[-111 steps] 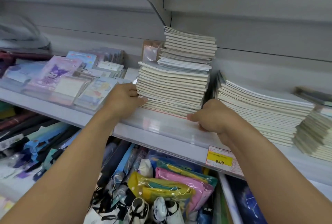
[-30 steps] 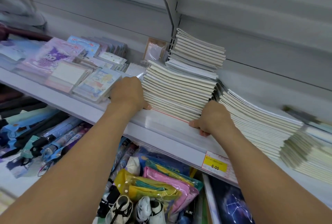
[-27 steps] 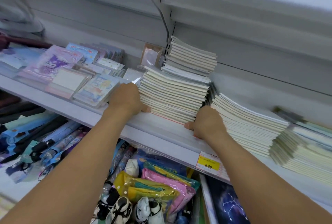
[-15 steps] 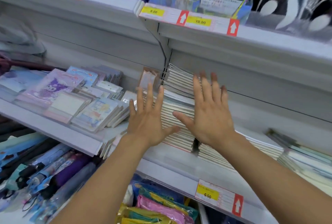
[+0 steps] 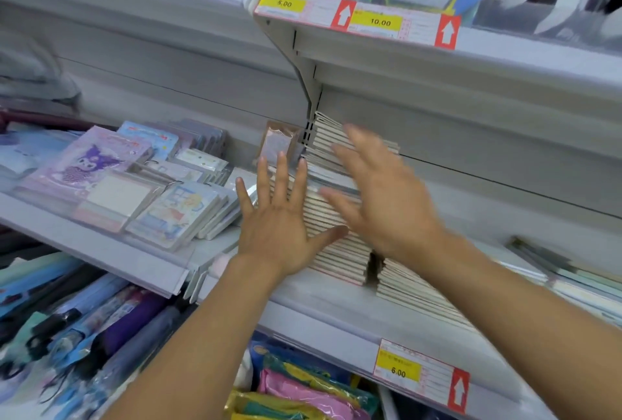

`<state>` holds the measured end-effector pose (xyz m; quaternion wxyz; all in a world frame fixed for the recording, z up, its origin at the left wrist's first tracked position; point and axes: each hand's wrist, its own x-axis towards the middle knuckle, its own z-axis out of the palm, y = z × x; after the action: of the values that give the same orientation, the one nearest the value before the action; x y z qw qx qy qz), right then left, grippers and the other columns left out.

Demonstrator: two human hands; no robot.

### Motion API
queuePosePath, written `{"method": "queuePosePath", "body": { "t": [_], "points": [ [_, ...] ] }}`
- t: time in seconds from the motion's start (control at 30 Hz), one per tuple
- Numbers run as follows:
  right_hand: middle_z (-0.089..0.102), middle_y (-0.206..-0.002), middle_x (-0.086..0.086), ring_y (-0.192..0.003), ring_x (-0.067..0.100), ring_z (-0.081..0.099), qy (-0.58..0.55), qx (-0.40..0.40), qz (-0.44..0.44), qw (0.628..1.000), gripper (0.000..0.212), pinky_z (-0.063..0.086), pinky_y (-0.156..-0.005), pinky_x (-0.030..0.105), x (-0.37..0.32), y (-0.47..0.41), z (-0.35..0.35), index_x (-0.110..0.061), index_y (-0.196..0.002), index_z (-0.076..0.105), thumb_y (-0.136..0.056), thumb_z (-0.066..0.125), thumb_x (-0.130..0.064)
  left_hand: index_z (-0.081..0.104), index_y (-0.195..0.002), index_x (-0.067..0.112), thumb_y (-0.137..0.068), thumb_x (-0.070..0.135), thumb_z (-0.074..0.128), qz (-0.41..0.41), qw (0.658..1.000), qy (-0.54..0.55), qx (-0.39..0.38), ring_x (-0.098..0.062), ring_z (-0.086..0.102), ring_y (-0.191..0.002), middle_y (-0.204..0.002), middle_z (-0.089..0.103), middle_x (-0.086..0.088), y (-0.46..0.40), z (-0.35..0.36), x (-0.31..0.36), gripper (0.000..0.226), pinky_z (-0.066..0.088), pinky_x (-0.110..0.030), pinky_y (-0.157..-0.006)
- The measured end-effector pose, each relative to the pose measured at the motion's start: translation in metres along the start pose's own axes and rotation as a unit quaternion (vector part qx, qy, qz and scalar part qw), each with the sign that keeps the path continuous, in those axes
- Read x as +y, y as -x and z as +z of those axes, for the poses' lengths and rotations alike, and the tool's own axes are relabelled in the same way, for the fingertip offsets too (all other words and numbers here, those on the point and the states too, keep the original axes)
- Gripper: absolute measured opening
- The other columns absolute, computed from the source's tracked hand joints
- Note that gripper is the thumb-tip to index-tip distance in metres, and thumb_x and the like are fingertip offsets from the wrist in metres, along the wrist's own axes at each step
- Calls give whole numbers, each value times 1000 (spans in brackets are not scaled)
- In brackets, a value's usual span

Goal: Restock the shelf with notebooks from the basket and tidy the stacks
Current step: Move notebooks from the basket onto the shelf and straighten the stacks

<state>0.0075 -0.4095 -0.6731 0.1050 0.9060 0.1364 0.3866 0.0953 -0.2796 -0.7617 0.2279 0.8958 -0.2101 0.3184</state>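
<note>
Tall cream notebook stack (image 5: pixel 340 251) (shelf-bound)

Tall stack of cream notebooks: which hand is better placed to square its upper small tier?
Right hand: it lies across the upper tier of the tall stack of cream notebooks, while the left hand sits lower.

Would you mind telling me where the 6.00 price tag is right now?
In the head view, the 6.00 price tag sits lower right on the front edge of the notebook shelf, below the right forearm.
</note>
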Motion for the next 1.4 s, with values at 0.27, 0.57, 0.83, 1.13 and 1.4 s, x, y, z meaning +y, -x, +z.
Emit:
{"method": "queuePosePath", "body": {
  "t": [0.27,0.57,0.83,1.13,1.4],
  "points": [
    [22,-162,-3,-149,19,20,24,-202,79,976,109,8,-123,49,59,-82,-4,-29,-157,11,-73,73,-65,-8,-154,35,-85,80,11,84,996,10,4,-15,-22,-147,-162,-21,3,-6,-3,-7,85,-8,-49,-120],
    [34,-155,-10,-138,20,39,-3,-170,90,981,113,35,-110,49,64,-79,19,-36,-152,20,-60,75,-75,3,-156,26,-88,77,13,51,998,14,30,-25,-8,-150,-163,11,-4,-22,-2,-1,85,2,-49,-121],
    [33,-153,-4,-142,25,25,21,-92,109,990,102,13,-114,67,47,-69,35,-33,-152,22,-71,74,-64,31,-148,34,-84,77,11,49,999,1,23,-27,3,-149,-162,17,-6,-21,-6,0,79,4,-51,-120],
    [27,-158,-6,-142,25,28,-38,-98,178,978,113,37,-109,47,74,-58,22,-38,-152,27,-58,90,-51,36,-146,30,-90,73,24,79,996,-15,22,-18,5,-150,-161,21,4,-22,-8,-3,72,-7,-49,-119],
    [24,-159,0,-146,28,19,56,-93,128,986,110,21,-115,62,62,-57,20,-33,-153,22,-65,86,-50,38,-145,24,-90,73,23,65,998,-2,9,-17,10,-149,-157,32,5,-19,-13,3,75,-7,-47,-120]
  ]
}}
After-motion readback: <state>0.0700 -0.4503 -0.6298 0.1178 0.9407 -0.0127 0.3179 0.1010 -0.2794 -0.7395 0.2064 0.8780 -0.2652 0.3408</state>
